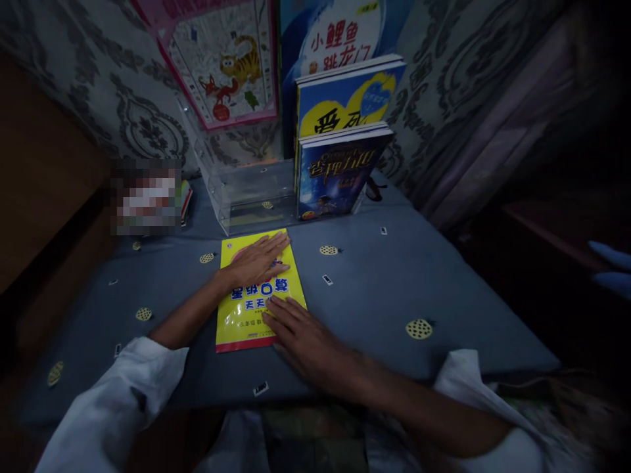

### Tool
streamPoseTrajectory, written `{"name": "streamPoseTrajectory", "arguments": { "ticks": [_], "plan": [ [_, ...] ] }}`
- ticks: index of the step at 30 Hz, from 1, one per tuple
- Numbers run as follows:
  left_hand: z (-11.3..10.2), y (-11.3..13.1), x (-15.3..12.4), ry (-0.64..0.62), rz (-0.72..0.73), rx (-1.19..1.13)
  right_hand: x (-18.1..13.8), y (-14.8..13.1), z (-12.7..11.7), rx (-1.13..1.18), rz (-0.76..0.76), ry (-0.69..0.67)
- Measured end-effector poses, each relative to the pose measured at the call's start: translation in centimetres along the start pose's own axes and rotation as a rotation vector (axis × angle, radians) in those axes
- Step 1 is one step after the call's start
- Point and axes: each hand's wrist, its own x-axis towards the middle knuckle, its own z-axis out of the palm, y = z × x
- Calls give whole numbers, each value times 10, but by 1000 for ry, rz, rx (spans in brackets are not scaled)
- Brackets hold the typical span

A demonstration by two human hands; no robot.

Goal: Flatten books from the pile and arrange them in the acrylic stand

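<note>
A yellow workbook with a red bottom edge and blue Chinese lettering lies flat on the blue-grey tablecloth. Across its upper part rests my left hand, palm down with the fingers stretched toward the upper right corner. My right hand lies on the lower right part of the cover, its fingers extended and pointing up and left. Both hands are open, and neither grips the workbook. Part of the cover's picture and print is hidden beneath them.
Behind the workbook stands a clear tiered book rack. It carries a dark blue book, a blue-and-yellow book and a pink-bordered book. At the back left lies a partly blurred stack of books. Patterned curtain hangs behind.
</note>
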Motion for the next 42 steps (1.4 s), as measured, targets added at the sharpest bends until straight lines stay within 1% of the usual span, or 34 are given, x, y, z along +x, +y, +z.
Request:
{"name": "streamPoseTrajectory", "arguments": {
  "ticks": [3,6,9,12,16,22,25,28,32,34,36,38,40,42],
  "plan": [
    [-2,1,0,-6,7,-15,0,0,1,-17,2,2],
    [-3,0,4,24,-30,-19,0,0,3,-31,-4,6],
    [1,2,9,44,-47,5,1,1,5,-40,-4,19],
    [6,6,7,37,-35,17,1,2,6,-38,-6,17],
    [8,16,-5,11,38,-13,2,4,9,-28,-1,8],
    [4,39,-31,-47,125,-84,3,6,16,-23,-5,32],
    [2,38,-37,-63,121,-99,3,7,18,-41,-19,33],
    [0,19,-43,-3,19,-79,2,9,20,-54,-13,35],
    [5,-17,-64,121,-228,-22,1,8,19,-43,-15,-2],
    [11,-29,-76,183,-332,-1,1,6,13,-36,-6,-27],
    [17,-34,-84,230,-399,15,3,3,4,-19,5,-48],
    [22,-34,-88,252,-429,31,9,4,-8,21,5,-77],
    [23,-32,-88,250,-440,51,21,11,-19,70,3,-108],
    [23,-31,-86,241,-444,68,40,25,-27,86,26,-130]
  ]
}}
